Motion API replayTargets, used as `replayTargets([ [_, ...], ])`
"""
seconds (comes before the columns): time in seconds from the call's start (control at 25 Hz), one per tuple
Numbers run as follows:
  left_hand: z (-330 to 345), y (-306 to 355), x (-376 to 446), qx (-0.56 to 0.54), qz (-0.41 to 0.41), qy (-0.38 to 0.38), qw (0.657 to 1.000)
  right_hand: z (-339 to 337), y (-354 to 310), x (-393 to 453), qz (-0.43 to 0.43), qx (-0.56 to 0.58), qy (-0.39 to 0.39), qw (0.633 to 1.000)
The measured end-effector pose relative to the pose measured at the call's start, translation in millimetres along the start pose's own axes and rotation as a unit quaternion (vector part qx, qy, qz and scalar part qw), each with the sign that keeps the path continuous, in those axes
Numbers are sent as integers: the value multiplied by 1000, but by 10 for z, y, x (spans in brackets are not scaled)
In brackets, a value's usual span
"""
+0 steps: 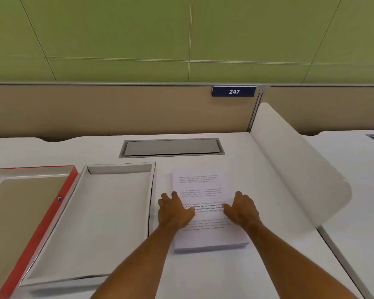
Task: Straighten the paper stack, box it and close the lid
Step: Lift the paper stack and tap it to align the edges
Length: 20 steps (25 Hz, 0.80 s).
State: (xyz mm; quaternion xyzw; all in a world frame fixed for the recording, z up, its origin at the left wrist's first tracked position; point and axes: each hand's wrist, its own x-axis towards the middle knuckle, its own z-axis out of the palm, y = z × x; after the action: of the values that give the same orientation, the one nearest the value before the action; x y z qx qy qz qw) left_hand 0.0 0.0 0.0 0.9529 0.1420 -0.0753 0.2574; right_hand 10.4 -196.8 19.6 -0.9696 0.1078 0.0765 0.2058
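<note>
The paper stack (200,186) lies flat on the white tabletop (268,266), just right of the open box (99,223), as my left hand (175,209) and right hand (241,209) bracket its long sides, fingers (172,196) loosely spread and resting on the sheets, gripping nothing. The edges already look fairly square; the job now, I judge, is to press both palms inward evenly, then tap the near edge flush before lifting. Squeezing one side alone would fan the sheets. The red-edged lid (72,175) waits beyond the box, far left, inside up.
</note>
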Motion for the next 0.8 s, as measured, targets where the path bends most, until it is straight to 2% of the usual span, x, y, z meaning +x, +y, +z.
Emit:
replayTargets([
  [0.16, 69, -46, 120, -74, -74, -22, 994, 106, -7, 159, 75, 76, -61, 992],
  [0.4, 40, -13, 276, -161, -173, -37, 971, 138, 122, 459, 130, 179, -101, 970],
  [0.52, -24, -12, 376, -225, -189, -29, 955, 127, 141, 652, 132, 246, -137, 950],
  [0.64, -30, -10, 395, -227, -186, -40, 955, 126, 150, 739, 114, 275, -192, 935],
  [0.8, -17, -31, 426, -244, -169, -36, 954, 118, 145, 771, 84, 276, -175, 941],
])
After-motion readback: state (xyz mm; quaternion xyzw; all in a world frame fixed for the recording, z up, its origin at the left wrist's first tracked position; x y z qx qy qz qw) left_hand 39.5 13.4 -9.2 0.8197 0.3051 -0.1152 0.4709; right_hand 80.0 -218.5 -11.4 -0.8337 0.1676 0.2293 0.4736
